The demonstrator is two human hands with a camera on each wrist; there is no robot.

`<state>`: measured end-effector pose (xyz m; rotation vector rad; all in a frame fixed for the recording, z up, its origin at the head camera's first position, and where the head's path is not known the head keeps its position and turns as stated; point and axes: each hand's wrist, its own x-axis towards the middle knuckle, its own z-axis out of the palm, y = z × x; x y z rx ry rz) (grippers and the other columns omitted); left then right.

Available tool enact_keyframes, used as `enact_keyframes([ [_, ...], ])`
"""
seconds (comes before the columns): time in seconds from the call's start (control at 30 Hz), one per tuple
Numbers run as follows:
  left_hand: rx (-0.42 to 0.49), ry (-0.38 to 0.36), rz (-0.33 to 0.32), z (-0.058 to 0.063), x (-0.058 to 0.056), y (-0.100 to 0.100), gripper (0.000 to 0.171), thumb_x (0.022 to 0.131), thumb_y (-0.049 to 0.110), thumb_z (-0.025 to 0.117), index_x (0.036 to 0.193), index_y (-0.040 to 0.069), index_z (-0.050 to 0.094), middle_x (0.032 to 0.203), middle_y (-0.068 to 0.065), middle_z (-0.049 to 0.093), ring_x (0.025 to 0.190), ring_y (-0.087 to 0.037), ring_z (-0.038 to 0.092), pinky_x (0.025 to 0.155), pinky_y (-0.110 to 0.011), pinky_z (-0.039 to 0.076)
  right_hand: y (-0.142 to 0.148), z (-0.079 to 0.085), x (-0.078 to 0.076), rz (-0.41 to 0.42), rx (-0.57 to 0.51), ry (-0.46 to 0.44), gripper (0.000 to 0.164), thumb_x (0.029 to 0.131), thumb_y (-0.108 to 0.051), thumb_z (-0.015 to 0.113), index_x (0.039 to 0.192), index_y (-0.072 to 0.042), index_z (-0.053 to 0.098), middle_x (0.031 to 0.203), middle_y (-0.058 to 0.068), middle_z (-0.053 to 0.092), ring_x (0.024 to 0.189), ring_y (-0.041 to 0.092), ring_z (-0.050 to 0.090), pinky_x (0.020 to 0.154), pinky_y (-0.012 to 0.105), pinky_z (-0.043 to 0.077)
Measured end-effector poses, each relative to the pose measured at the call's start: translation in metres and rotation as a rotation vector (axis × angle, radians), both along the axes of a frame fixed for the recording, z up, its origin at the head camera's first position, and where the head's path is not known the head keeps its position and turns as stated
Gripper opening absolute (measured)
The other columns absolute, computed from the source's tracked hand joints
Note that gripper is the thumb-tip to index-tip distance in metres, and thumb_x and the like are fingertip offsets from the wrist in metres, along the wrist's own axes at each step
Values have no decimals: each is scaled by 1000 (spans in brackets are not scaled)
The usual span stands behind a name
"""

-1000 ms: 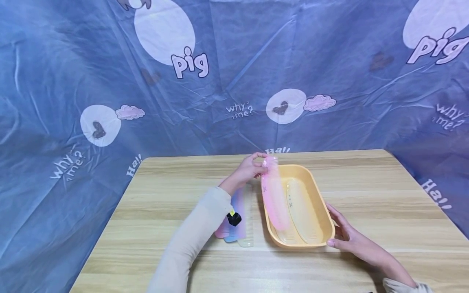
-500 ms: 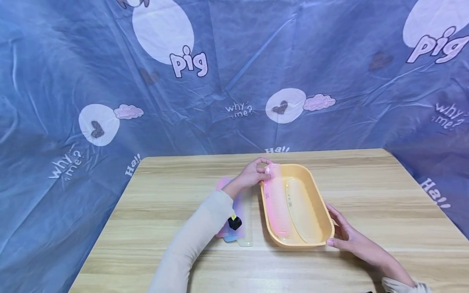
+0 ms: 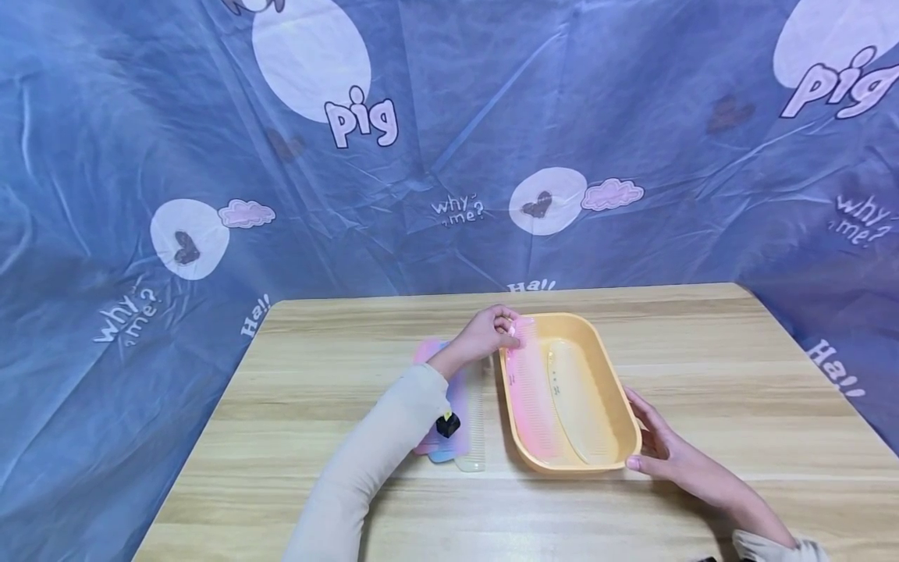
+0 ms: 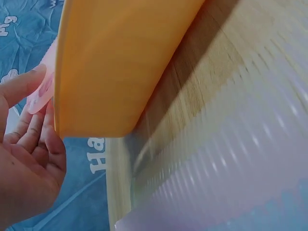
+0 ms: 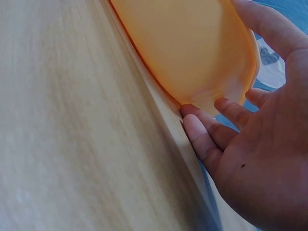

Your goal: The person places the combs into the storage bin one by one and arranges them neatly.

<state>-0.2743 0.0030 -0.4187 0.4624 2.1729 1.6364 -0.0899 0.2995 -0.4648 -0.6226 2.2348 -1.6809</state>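
Note:
My left hand (image 3: 485, 332) pinches the top end of a translucent pink comb (image 3: 532, 400) between thumb and fingers. The comb lies along the left side of a yellow plastic basket (image 3: 627, 414), most of its length inside. Beside it in the basket lies a clear yellowish comb (image 3: 579, 402). In the left wrist view the pink comb (image 4: 40, 98) shows at the rim, thumb on one face and fingers behind. My right hand (image 3: 667, 455) rests against the basket's near right corner; in the right wrist view its fingers are extended along the basket's outer wall (image 5: 192, 53).
Left of the basket, partly under my left forearm, several combs lie overlapped on the wooden table (image 3: 281, 437): a purple comb (image 3: 460, 437), a clear comb (image 3: 474, 437), and pink and blue ones. A blue printed cloth (image 3: 421, 140) hangs behind the table.
My left hand has lowered the pink comb from above the left rim down into the basket, over where a clear comb showed. My right hand has stayed at the corner.

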Motion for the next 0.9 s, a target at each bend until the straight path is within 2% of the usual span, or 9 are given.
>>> enact_keyframes([
  [0.13,-55,67,2,3,2,1,46,75,-3,76,117,-2,57,86,2,50,73,-9,47,62,-15,43,0,1,0,16,-22,9,88,92,6,53,156,-17,-4,148,-33,12,125,-18,33,94,10,39],
  [0.37,-176,172,6,3,3,0,44,75,11,81,115,4,61,93,0,56,81,-9,50,70,-17,43,0,0,-1,34,-39,22,88,92,8,53,155,-14,-5,149,-32,12,127,-18,33,94,11,40],
  [0.7,-278,214,27,3,2,-2,43,74,20,83,111,10,64,93,1,60,81,-9,52,70,-19,42,0,1,-1,27,-31,19,88,92,7,53,155,-13,-5,148,-34,13,125,-18,33,94,10,41],
  [0.9,-357,269,38,4,1,-2,42,72,26,84,108,14,65,94,3,62,83,-9,52,77,-21,42,0,1,-1,33,-43,11,88,92,8,52,155,-14,-5,149,-33,13,126,-17,34,94,11,41],
])
